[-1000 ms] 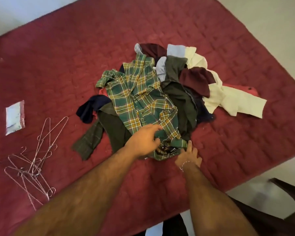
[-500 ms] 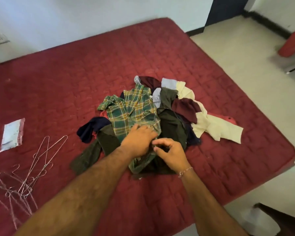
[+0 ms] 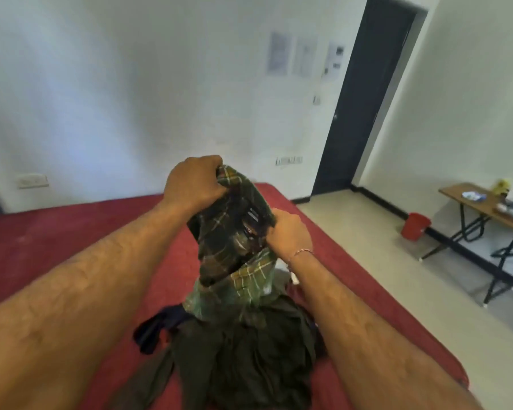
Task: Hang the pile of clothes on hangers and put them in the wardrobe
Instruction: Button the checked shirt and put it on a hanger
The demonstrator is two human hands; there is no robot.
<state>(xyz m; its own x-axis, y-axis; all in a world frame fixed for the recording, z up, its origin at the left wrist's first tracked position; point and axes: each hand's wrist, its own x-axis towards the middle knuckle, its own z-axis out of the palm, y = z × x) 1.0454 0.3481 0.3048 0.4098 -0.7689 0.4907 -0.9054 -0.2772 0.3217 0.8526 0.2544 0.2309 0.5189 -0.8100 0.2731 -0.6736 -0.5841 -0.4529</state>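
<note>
Now both hands, left hand [image 3: 194, 184] & right hand [image 3: 289, 232], grip plaid shirt [image 3: 234, 247] above pile [image 3: 249, 350].

White walls [image 3: 131, 84] stood ahead of me, papers [image 3: 279, 53] pinned near a dark door [image 3: 359, 99]. My red bed [image 3: 57, 232] met a pale floor [image 3: 367, 247]. A folding table [image 3: 471, 199] and red bucket [image 3: 415, 226] stood right.

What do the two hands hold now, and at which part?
Both hold the green plaid shirt near its upper edge: left hand at the top, right hand slightly lower. Exact part unclear.
</note>
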